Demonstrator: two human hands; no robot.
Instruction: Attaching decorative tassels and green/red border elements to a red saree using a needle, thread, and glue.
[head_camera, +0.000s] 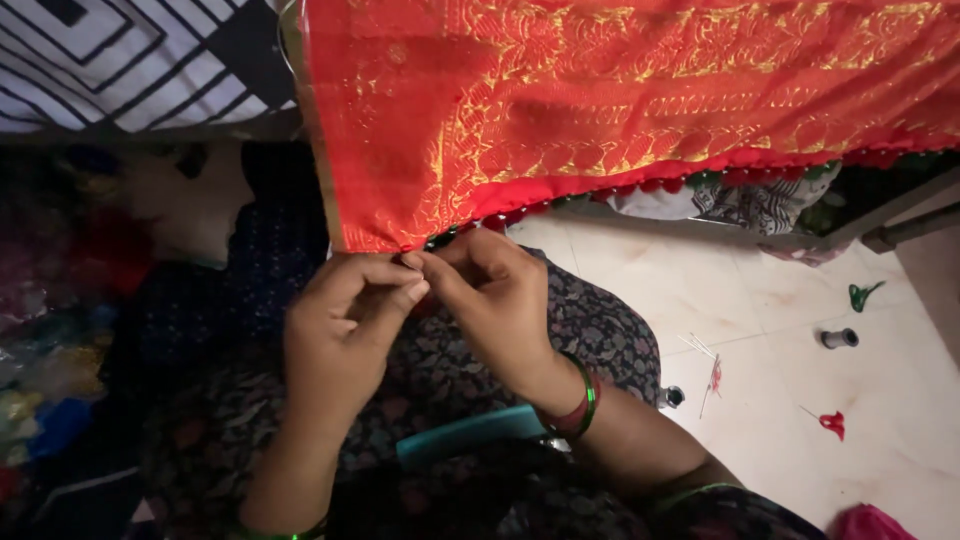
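Currently, both your hands meet at the lower corner of the red cloth (620, 100), which hangs across the upper part of the frame. Your left hand (340, 320) has its grip pinched narrow, thumb against forefinger, at the cloth's hem (600, 190). Your right hand (495, 300) is pinched the same way, touching the left fingertips. What sits between the fingertips is too small to tell; it may be a thread or a needle.

The hem carries a row of small red and green tassels running toward the upper right. A teal strip (470, 435) lies on your lap, lower centre.

Risks from this position:
- If either pinch loosens, the fine item between the fingertips could drop into the dark patterned lap fabric, where it would be hard to find.
- Pulling downward on the corner could drag the cloth off its support.
- Loose items lie on the tiled floor (760, 300) at right: a spool (840, 338), red scraps (832, 423) and a green scrap (862, 294). Shifting your knee could scatter them.
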